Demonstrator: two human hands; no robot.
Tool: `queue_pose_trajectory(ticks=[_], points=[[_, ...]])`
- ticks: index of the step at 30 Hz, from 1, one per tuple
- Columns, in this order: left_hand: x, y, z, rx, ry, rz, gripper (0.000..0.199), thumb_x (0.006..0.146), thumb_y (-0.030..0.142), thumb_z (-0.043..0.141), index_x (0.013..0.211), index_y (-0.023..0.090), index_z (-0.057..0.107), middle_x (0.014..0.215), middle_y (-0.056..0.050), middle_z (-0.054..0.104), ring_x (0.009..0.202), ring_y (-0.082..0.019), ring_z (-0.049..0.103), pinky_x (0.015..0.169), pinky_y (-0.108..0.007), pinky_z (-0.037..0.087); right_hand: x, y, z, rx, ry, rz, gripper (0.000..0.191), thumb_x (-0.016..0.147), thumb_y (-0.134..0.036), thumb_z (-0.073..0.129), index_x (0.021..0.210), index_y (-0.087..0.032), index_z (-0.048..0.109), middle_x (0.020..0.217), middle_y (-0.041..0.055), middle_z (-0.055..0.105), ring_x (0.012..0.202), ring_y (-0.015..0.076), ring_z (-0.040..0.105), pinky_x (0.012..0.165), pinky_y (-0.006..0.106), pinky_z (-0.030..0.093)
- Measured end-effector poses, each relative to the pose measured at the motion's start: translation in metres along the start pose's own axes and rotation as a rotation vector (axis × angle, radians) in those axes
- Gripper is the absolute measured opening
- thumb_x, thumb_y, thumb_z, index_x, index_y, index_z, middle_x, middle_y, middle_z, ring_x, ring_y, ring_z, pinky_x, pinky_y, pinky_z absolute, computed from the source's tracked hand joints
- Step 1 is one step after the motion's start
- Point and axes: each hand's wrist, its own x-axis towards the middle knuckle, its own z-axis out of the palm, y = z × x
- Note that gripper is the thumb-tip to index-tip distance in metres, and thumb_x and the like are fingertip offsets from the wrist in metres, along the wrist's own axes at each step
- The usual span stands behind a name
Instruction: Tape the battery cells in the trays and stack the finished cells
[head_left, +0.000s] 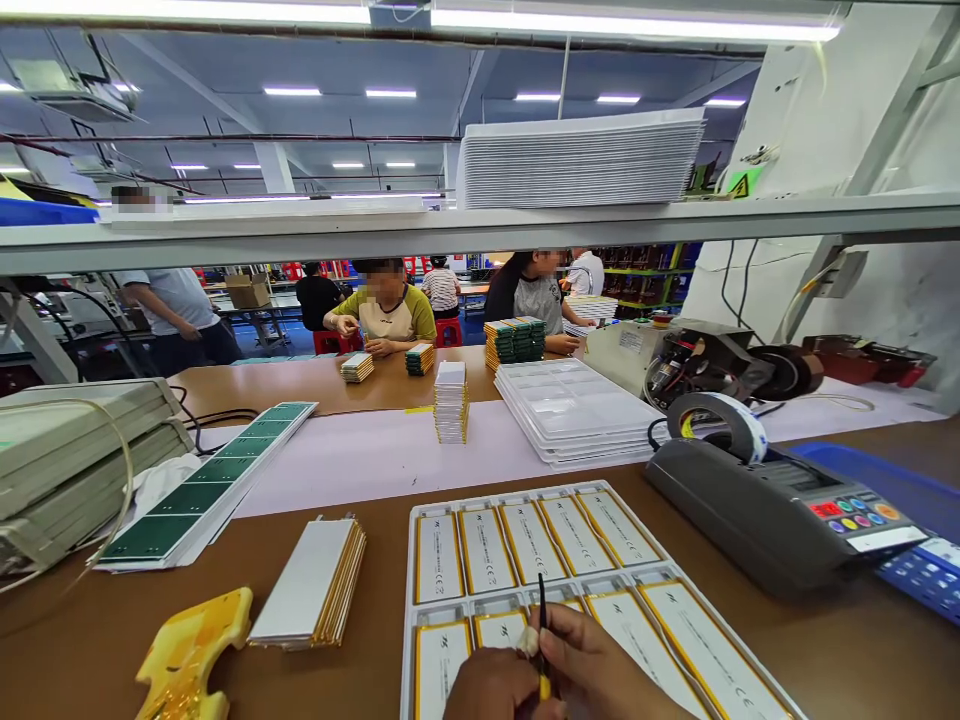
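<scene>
My left hand (pixel 491 688) and my right hand (pixel 592 665) meet at the bottom edge of the view, over a white tray (pixel 487 497) of flat white pouch cells with yellow edges. Between them stand thin black tweezers (pixel 541 625), with a bit of yellow at their lower end. A white wrap (pixel 529 642) covers one fingertip. To the left lie a stack of white pouch cells (pixel 307 585) and a yellow jig (pixel 191 655). Part of the tray is hidden under my hands.
An electronic tape dispenser (pixel 780 510) stands to the right, with a blue bin (pixel 862 480) behind it. Green-printed sheets (pixel 206 485) and bundled trays (pixel 75 470) lie left. Stacked trays (pixel 574 410) and cell stacks (pixel 451 403) sit ahead. Co-workers (pixel 379 310) work beyond, under a low shelf (pixel 450 230).
</scene>
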Motion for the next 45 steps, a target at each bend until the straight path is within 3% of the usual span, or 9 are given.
queue_pose_trajectory(ticks=[5,15,25,33,45], points=[[-0.0012,0.0065,-0.0060,-0.048,-0.053,-0.065,0.035,0.069,0.038,0.047,0.049,0.016,0.027,0.051,0.002,0.030,0.053,-0.010,0.029,0.053,-0.025,0.019,-0.0023,-0.0015,0.0022,-0.004,0.004,-0.006,0.027,0.066,-0.036,0.067,0.076,-0.013,0.056,0.069,0.0011,0.054,0.064,0.0103,0.049,0.061,0.023,0.035],[-0.0013,0.0041,-0.0035,-0.080,-0.038,-0.073,0.030,0.066,0.032,0.051,0.049,0.016,0.032,0.051,0.003,0.032,0.053,-0.009,0.031,0.053,-0.024,0.019,-0.0039,-0.0040,0.0054,-0.074,0.005,-0.017,0.030,0.066,-0.040,0.065,0.075,-0.013,0.057,0.069,0.0010,0.053,0.064,0.0108,0.048,0.061,0.023,0.035],[-0.0029,0.0041,-0.0032,-0.029,-0.016,-0.077,0.029,0.067,0.034,0.053,0.049,0.015,0.041,0.052,0.003,0.036,0.054,-0.009,0.034,0.053,-0.024,0.022,-0.0040,-0.0009,0.0003,-0.190,0.010,-0.025,0.030,0.070,-0.042,0.060,0.077,-0.014,0.054,0.069,0.0014,0.052,0.065,0.0115,0.048,0.062,0.024,0.036],[-0.0023,0.0041,-0.0011,-0.024,-0.007,-0.057,0.029,0.068,0.035,0.053,0.049,0.016,0.044,0.051,0.003,0.038,0.054,-0.009,0.035,0.053,-0.024,0.023,-0.0040,-0.0018,0.0007,-0.148,0.013,-0.012,0.029,0.069,-0.040,0.062,0.078,-0.014,0.054,0.069,0.0004,0.051,0.064,0.0104,0.047,0.061,0.024,0.034],[-0.0027,0.0050,-0.0013,-0.091,0.013,-0.054,0.033,0.065,0.033,0.054,0.048,0.016,0.032,0.049,0.004,0.029,0.052,-0.009,0.030,0.051,-0.024,0.017,-0.0051,-0.0022,0.0014,-0.178,0.012,-0.006,0.028,0.071,-0.041,0.060,0.077,-0.015,0.055,0.071,0.0004,0.051,0.066,0.0116,0.047,0.063,0.025,0.036]])
